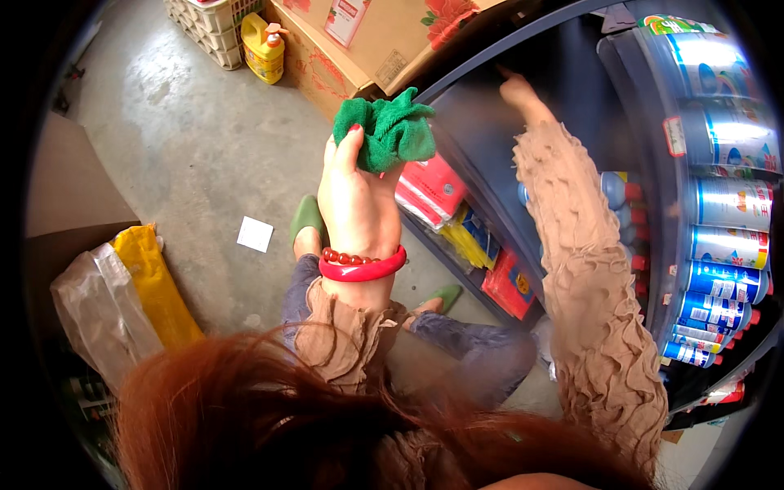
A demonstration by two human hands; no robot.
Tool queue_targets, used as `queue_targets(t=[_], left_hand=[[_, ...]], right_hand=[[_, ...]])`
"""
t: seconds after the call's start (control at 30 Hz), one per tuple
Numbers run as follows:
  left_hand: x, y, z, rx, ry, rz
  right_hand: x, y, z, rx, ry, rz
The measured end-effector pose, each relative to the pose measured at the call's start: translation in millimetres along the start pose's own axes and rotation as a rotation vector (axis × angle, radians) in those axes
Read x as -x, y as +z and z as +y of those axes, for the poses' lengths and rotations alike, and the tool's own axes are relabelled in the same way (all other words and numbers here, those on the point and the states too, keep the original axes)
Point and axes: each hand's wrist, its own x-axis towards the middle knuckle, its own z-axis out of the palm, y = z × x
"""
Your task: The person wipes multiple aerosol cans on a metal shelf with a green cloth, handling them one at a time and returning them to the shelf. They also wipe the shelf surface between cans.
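Note:
My left hand grips a bunched green terry cloth, held up over the floor beside the shelf unit. A red bangle and a string of red beads circle that wrist. Over on the right, my right hand reaches over a dark shelf board, near its far end. One finger points out toward the dark corner; the others are curled or hidden, and whether the hand touches the board is unclear.
Printed cardboard boxes stand against the shelf's far end, beside a yellow pump bottle and a plastic crate. Cans line a shelf at right. Red packets fill a lower shelf. A white paper square lies on the concrete floor.

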Motion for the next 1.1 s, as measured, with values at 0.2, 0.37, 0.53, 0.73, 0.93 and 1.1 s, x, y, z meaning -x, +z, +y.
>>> queue_targets(t=[0.2, 0.37, 0.53, 0.73, 0.93, 1.1], left_hand=[[-2, 1, -10, 0.027, -0.088, -0.052], [-5, -10, 14, 0.034, 0.066, -0.021], [-1, 0, 6, 0.026, -0.007, 0.021], [-2, -2, 11, 0.039, 0.019, 0.032], [0, 0, 0, 0.032, -0.036, 0.021], [1, 4, -7, 0.046, -0.086, 0.021]], right_hand=[[120, -10, -28, -0.033, -0.118, -0.006], [151, 8, -82, 0.052, -0.233, -0.155], [85, -23, -39, 0.298, -0.137, -0.072], [-3, -66, -17, -0.560, 0.432, 0.796], [-46, -74, 7, -0.450, -0.323, 1.179], [-56, -69, 22, -0.812, -0.264, 1.344]])
